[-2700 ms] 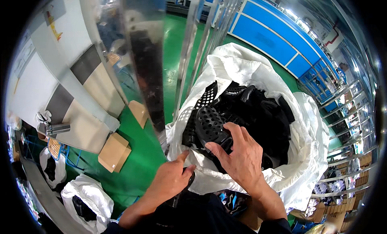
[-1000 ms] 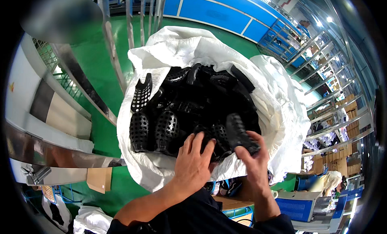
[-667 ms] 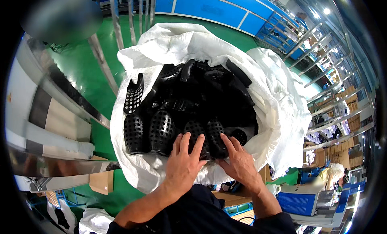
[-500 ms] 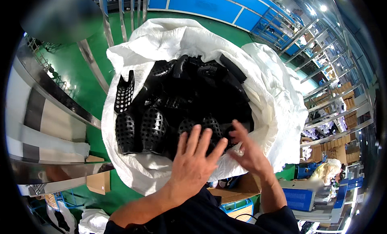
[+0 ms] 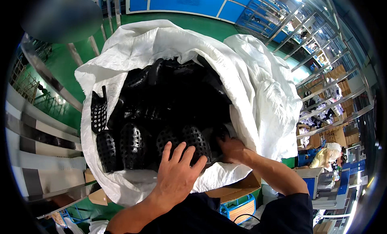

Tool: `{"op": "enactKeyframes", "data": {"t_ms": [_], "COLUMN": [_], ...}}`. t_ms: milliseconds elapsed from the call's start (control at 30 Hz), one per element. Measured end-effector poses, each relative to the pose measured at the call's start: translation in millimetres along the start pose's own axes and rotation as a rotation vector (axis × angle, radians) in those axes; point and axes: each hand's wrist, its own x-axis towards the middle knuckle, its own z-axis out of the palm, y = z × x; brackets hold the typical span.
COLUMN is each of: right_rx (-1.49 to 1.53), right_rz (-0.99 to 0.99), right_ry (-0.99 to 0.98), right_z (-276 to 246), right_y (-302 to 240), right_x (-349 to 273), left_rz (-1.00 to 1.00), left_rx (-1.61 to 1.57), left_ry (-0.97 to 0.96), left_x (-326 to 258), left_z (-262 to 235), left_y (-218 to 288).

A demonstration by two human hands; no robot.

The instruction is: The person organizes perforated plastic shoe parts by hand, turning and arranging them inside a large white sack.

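Right hand (image 5: 231, 149) now deeper in sack (image 5: 258, 92); grip hidden; left hand (image 5: 175, 177) splayed on upright perforated shells (image 5: 133, 143).

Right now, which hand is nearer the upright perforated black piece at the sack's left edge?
Left. The left hand rests on the pile's near side, below and right of that piece; the right hand is farther right, by the sack wall.
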Motion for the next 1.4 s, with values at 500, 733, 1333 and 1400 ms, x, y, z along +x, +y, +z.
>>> {"op": "enactKeyframes", "data": {"t_ms": [500, 733, 1333, 1400], "right_rx": [0.003, 0.206, 0.661, 0.355], "right_rz": [-0.167, 0.033, 0.114, 0.062], "right_ry": [0.155, 0.331, 0.501, 0.66], "right_z": [-38.2, -58.4, 11.8, 1.1], "right_y": [24.8, 2.1, 27.6, 27.5], "right_x": [-80.5, -86.8, -33.7, -39.4], "left_rz": [0.04, 0.393, 0.467, 0.452], "left_rx": [0.042, 0.153, 0.084, 0.09], "left_ry": [-0.068, -0.392, -0.3, -0.302], "left_x": [16.9, 30.1, 30.2, 28.1], "left_z": [-27.2, -5.1, 12.3, 12.4], "left_y": [15.6, 33.3, 30.7, 30.4]}}
